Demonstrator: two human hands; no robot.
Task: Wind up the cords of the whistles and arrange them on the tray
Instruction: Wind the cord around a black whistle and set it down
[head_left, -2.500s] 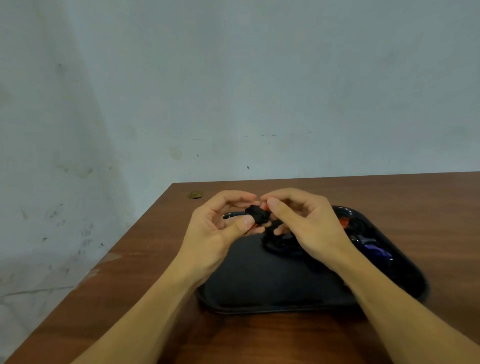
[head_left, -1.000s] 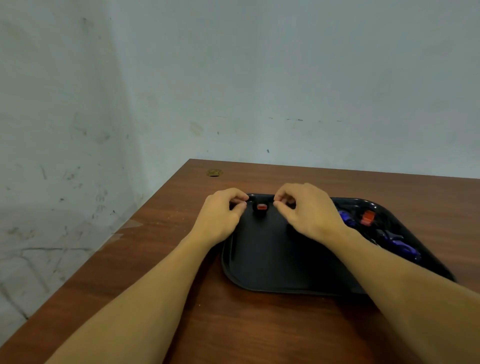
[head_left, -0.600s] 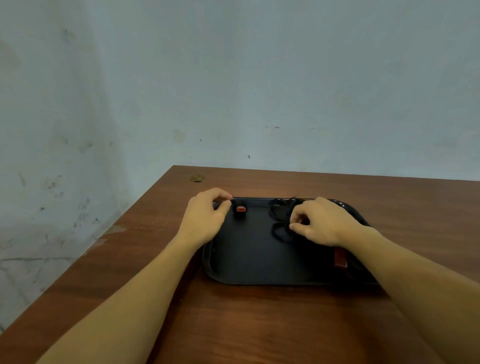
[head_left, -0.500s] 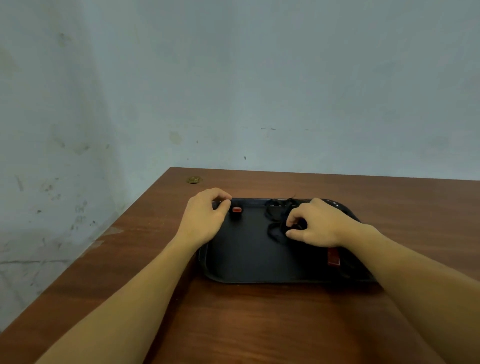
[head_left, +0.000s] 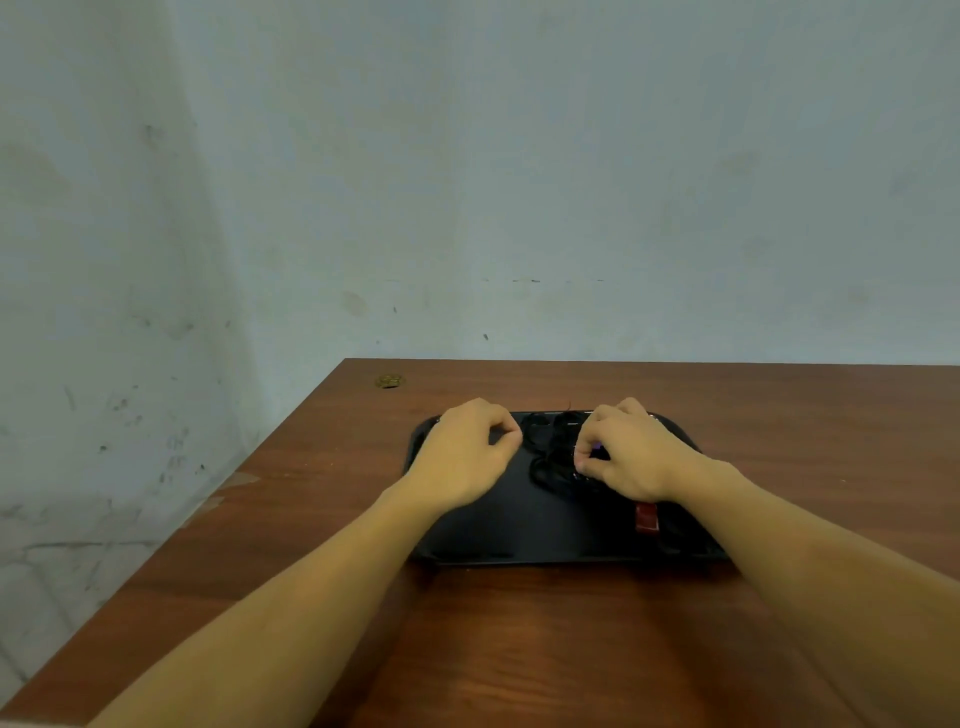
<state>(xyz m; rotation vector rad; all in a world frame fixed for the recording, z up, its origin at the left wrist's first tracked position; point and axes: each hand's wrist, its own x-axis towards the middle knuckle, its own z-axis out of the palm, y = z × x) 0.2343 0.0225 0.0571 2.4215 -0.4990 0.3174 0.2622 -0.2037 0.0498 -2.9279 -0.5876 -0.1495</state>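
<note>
Right hand (head_left: 631, 457): fingertips (head_left: 583, 460) are curling in together and pinching at something small with a purple glint, likely a whistle; its body is mostly hidden, so the exact hold is unclear. Loose black cords (head_left: 550, 457) are lying in loops just left of those fingertips, touching or nearly so, on the far half of the tray (head_left: 509, 535).

Left hand (head_left: 465, 457): fingers are curling, thumb meeting forefinger over the tray's far left corner. Whether they are pinching anything, I cannot tell; nothing is showing between them.

A red whistle (head_left: 647, 518) is lying on the tray just under the right wrist.

Doing the step well, as I judge it: the right hand should be lifting one whistle clear of the tangle, pulling slowly so its cord is sliding out without dragging neighbours; the left could be pinning the remaining loops. Winding tight round the body should be keeping the bundle from springing open.

Room: the tray's near-left floor is showing bare, good for laying finished bundles. The table (head_left: 519, 649) is running wide to the right; its left edge is near the tray, and the wall (head_left: 519, 182) is closing in behind. A small brown object (head_left: 389, 382) is sitting at the far left corner.
</note>
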